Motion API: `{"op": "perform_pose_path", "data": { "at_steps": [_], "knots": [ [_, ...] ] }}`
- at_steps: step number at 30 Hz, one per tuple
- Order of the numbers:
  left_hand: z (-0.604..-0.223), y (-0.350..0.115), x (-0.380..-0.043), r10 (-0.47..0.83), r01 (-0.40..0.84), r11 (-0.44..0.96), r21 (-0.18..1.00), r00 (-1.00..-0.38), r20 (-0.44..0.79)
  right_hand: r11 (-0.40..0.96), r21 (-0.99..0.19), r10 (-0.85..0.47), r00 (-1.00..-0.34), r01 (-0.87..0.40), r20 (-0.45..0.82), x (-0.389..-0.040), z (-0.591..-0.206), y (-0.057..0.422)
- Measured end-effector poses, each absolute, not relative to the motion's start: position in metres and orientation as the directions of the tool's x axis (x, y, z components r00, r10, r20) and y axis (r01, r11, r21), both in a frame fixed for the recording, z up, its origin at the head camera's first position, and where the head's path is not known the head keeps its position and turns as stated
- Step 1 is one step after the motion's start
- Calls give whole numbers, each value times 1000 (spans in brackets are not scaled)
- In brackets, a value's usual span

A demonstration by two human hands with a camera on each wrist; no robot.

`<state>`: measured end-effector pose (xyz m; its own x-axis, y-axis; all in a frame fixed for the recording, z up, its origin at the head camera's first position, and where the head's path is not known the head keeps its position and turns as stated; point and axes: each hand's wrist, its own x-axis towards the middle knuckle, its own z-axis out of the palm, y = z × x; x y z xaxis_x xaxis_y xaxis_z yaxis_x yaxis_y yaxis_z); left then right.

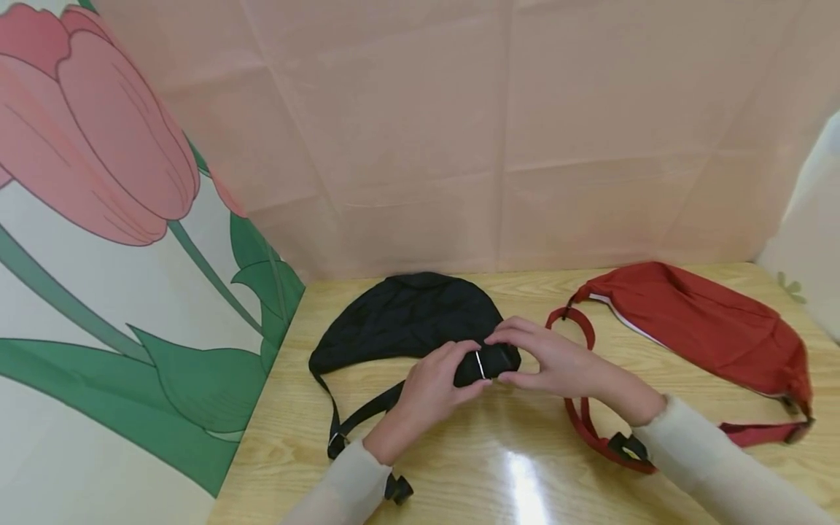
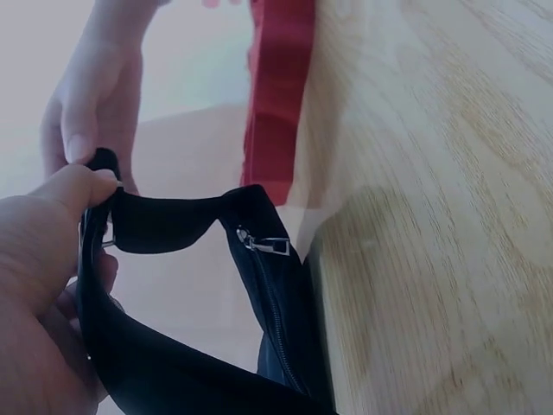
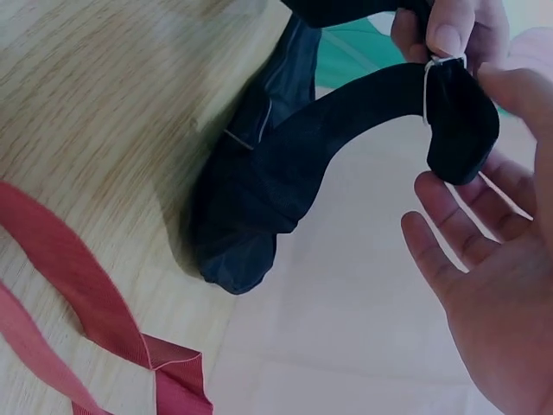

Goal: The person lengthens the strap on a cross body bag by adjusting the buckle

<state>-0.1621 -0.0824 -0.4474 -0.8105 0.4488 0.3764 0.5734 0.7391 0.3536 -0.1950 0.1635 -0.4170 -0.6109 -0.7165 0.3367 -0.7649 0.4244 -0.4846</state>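
A black waist bag (image 1: pixel 407 317) lies near the back of the table, its webbing strap (image 3: pixel 380 99) raised off the surface. At a silver metal slider (image 1: pixel 483 364) on this strap, my left hand (image 1: pixel 433 383) pinches the webbing between thumb and fingers. My right hand (image 1: pixel 558 357) holds the looped strap end beyond the slider, thumb and fingers on opposite edges; its lower fingers are spread in the right wrist view. The bag's zipper pull (image 2: pixel 275 246) shows in the left wrist view. My left forearm partly covers the strap.
On the right lies a red waist bag (image 1: pixel 702 328). Its red strap (image 1: pixel 577 419) loops beside my right forearm, with a black buckle (image 1: pixel 628 446) near the sleeve. Another black buckle (image 1: pixel 398 488) rests by my left sleeve. A pink cloth backdrop (image 1: pixel 407 146) borders the wooden table (image 1: pixel 459 467).
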Motion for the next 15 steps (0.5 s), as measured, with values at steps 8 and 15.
{"op": "perform_pose_path", "data": {
  "at_steps": [8, 15],
  "knots": [
    [-446, -84, -160, 463, 604, 726, 329, -782, 417, 438, -476, -707, -619, -763, 341, -197, -419, 167],
    [-446, -88, -158, 450, 583, 738, 341, -801, 395, 430, -468, -688, -616, -772, 384, -202, -422, 180]
  ]
}}
